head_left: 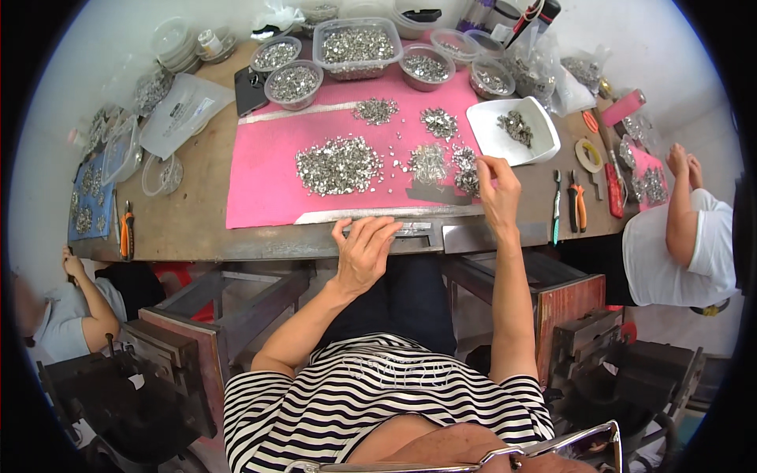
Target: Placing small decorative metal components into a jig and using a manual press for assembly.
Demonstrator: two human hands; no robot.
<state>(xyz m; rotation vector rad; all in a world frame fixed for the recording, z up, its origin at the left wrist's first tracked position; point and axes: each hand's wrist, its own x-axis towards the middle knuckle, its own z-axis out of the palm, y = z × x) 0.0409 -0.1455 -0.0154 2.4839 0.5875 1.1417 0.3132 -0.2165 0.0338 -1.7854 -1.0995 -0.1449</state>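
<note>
Metal-piece pile: just beside my nearer right hand, at nine o'clock, fingertips almost meeting. Slotted fixture, long axis nine-to-three: at two o'clock from my bunched left hand. I cannot tell whether either holds anything.

You've got a small loose heap of shiny silver metal pieces near the right side of the pink cloth mat; single shapes too small to tell. Just left of it, your tangled pile of thin, pale, wire-like bits lies spread out, with a flat dark-grey strip just below, near the mat's front edge. Your grey metal fixture with a rectangular recess sits at the table's front edge, ahead of you, bright silver along its upper part.
</note>
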